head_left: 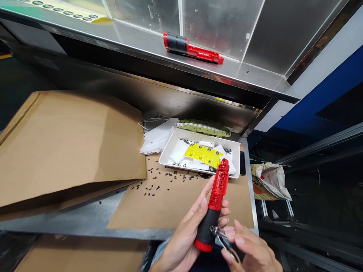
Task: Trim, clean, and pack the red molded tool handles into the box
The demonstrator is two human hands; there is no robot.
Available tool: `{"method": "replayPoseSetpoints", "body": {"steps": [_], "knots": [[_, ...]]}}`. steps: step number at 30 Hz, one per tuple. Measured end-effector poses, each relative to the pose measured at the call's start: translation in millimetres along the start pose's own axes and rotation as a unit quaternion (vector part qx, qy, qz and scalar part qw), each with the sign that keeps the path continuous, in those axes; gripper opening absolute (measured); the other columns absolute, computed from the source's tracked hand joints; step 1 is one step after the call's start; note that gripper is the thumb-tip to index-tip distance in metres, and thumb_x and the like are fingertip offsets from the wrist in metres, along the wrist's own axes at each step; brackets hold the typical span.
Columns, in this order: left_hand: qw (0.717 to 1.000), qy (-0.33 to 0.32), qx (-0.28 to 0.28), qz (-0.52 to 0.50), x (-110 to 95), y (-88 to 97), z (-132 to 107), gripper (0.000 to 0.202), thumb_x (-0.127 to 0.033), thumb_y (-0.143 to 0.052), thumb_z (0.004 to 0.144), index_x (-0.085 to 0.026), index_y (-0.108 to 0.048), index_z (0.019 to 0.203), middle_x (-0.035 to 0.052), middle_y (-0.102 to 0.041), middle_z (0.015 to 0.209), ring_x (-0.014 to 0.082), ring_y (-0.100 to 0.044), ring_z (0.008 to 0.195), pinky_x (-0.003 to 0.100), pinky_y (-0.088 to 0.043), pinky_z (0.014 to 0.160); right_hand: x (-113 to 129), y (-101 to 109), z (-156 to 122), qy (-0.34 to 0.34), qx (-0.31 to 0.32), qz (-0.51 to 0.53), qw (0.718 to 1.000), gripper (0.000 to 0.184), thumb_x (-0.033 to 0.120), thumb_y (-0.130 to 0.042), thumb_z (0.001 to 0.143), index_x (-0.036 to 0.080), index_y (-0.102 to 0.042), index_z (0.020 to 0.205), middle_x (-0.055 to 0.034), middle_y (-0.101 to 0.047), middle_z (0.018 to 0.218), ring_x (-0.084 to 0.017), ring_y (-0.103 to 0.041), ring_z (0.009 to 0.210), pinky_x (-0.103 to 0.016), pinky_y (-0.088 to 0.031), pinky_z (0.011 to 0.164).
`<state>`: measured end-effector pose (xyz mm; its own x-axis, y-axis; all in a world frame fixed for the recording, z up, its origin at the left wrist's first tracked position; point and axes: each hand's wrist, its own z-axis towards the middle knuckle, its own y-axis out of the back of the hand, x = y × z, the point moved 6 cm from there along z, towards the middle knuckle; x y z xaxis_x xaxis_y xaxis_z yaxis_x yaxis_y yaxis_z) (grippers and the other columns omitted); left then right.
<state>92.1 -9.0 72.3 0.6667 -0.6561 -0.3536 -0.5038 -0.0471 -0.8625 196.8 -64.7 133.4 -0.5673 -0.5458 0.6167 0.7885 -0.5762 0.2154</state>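
Note:
My left hand (189,230) is wrapped round a red and black plastic tool housing (213,211), with its red, ribbed half pointing away from me and its black, red-ended part toward me. Between the fingers of my right hand (251,245) is a small shiny metal tool (224,241) with two arms, resembling nail clippers. Its tip touches the side of the black part. Just beyond my hands stands a white tray (164,158), holding a strip of yellow labels (202,153), white pieces and small black bits.
Small black pieces (151,189) lie scattered on a cardboard sheet (147,211). A large cardboard box (70,139) stands at left, beside white papers (159,136). Another red and black housing (193,49) rests on the metal shelf (133,39). A paper bag (272,177) is at right.

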Motion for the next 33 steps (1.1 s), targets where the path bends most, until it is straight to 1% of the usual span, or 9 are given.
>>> {"method": "replayPoseSetpoints", "body": {"steps": [3, 8, 10, 13, 15, 17, 21, 27, 33], "knots": [[1.000, -0.001, -0.001, -0.001, 0, 0.9, 0, 0.088, -0.048, -0.073, 0.078, -0.031, -0.028, 0.151, 0.0087, -0.068, 0.103, 0.0215, -0.064, 0.084, 0.040, -0.046, 0.087, 2, -1, 2, 0.007, 0.003, -0.006, 1.000, 0.005, 0.024, -0.067, 0.088, 0.019, -0.065, 0.087, 0.0014, -0.075, 0.067, -0.015, -0.073, 0.054, -0.025, -0.065, 0.068], [1.000, -0.001, -0.025, 0.007, 3, 4.2, -4, 0.072, -0.042, -0.067, 0.085, -0.029, -0.036, 0.148, 0.0082, -0.070, 0.098, 0.0157, -0.063, 0.075, 0.032, -0.048, 0.080, -3, 0, 0, 0.009, 0.001, 0.009, 1.000, 0.003, 0.021, -0.067, 0.089, 0.019, -0.065, 0.087, 0.0028, -0.075, 0.064, -0.014, -0.073, 0.054, -0.024, -0.064, 0.069], [1.000, -0.007, -0.026, 0.004, 3, 3.4, -4, 0.068, -0.041, -0.066, 0.087, -0.027, -0.039, 0.147, 0.0093, -0.072, 0.097, 0.0151, -0.064, 0.075, 0.031, -0.048, 0.079, -9, 7, -7, 0.020, -0.012, 0.028, 0.999, 0.004, 0.021, -0.066, 0.089, 0.020, -0.065, 0.093, 0.0030, -0.075, 0.065, -0.015, -0.073, 0.053, -0.025, -0.065, 0.067], [0.999, -0.015, -0.027, -0.007, 0, 2.0, -3, 0.065, -0.041, -0.065, 0.088, -0.025, -0.041, 0.146, 0.0109, -0.072, 0.097, 0.0159, -0.066, 0.078, 0.031, -0.050, 0.081, -14, 14, -13, 0.047, -0.006, 0.044, 0.998, 0.018, 0.022, -0.066, 0.089, 0.020, -0.065, 0.107, 0.0005, -0.076, 0.069, -0.018, -0.074, 0.056, -0.027, -0.066, 0.065], [0.999, -0.013, -0.033, -0.009, 0, 2.0, -2, 0.065, -0.042, -0.064, 0.088, -0.026, -0.040, 0.146, 0.0108, -0.073, 0.097, 0.0157, -0.066, 0.078, 0.030, -0.050, 0.081, -14, 13, -11, 0.039, 0.000, 0.037, 0.999, 0.022, 0.022, -0.066, 0.089, 0.020, -0.064, 0.111, -0.0003, -0.076, 0.070, -0.019, -0.074, 0.057, -0.029, -0.066, 0.065], [0.999, -0.008, -0.042, -0.008, 0, 2.4, -3, 0.068, -0.042, -0.064, 0.087, -0.026, -0.037, 0.148, 0.0107, -0.073, 0.096, 0.0152, -0.066, 0.075, 0.030, -0.050, 0.080, -11, 10, -5, 0.017, -0.001, 0.027, 0.999, 0.020, 0.021, -0.067, 0.088, 0.020, -0.065, 0.107, 0.0003, -0.076, 0.069, -0.019, -0.074, 0.057, -0.029, -0.066, 0.066], [0.999, -0.006, -0.052, -0.011, 0, 2.4, -5, 0.075, -0.043, -0.066, 0.086, -0.024, -0.033, 0.150, 0.0110, -0.073, 0.096, 0.0156, -0.066, 0.074, 0.031, -0.051, 0.080, -2, 1, 1, 0.010, 0.004, 0.029, 1.000, 0.014, 0.020, -0.069, 0.086, 0.020, -0.067, 0.100, 0.0009, -0.077, 0.071, -0.016, -0.074, 0.058, -0.026, -0.065, 0.070], [0.998, -0.003, -0.060, -0.002, 1, 4.6, -3, 0.074, -0.042, -0.068, 0.085, -0.026, -0.035, 0.149, 0.0096, -0.072, 0.097, 0.0156, -0.065, 0.075, 0.030, -0.050, 0.079, -2, 0, -1, 0.004, -0.002, 0.009, 1.000, 0.009, 0.022, -0.068, 0.087, 0.021, -0.066, 0.096, 0.0016, -0.076, 0.068, -0.016, -0.073, 0.055, -0.027, -0.065, 0.069], [0.999, -0.004, -0.035, -0.006, 3, 2.6, -3, 0.072, -0.043, -0.067, 0.086, -0.026, -0.036, 0.149, 0.0102, -0.072, 0.096, 0.0152, -0.066, 0.074, 0.030, -0.051, 0.078, -8, 4, -4, 0.010, -0.009, 0.029, 0.999, 0.008, 0.020, -0.068, 0.088, 0.020, -0.068, 0.096, 0.0018, -0.075, 0.066, -0.016, -0.073, 0.054, -0.026, -0.065, 0.067]]}}
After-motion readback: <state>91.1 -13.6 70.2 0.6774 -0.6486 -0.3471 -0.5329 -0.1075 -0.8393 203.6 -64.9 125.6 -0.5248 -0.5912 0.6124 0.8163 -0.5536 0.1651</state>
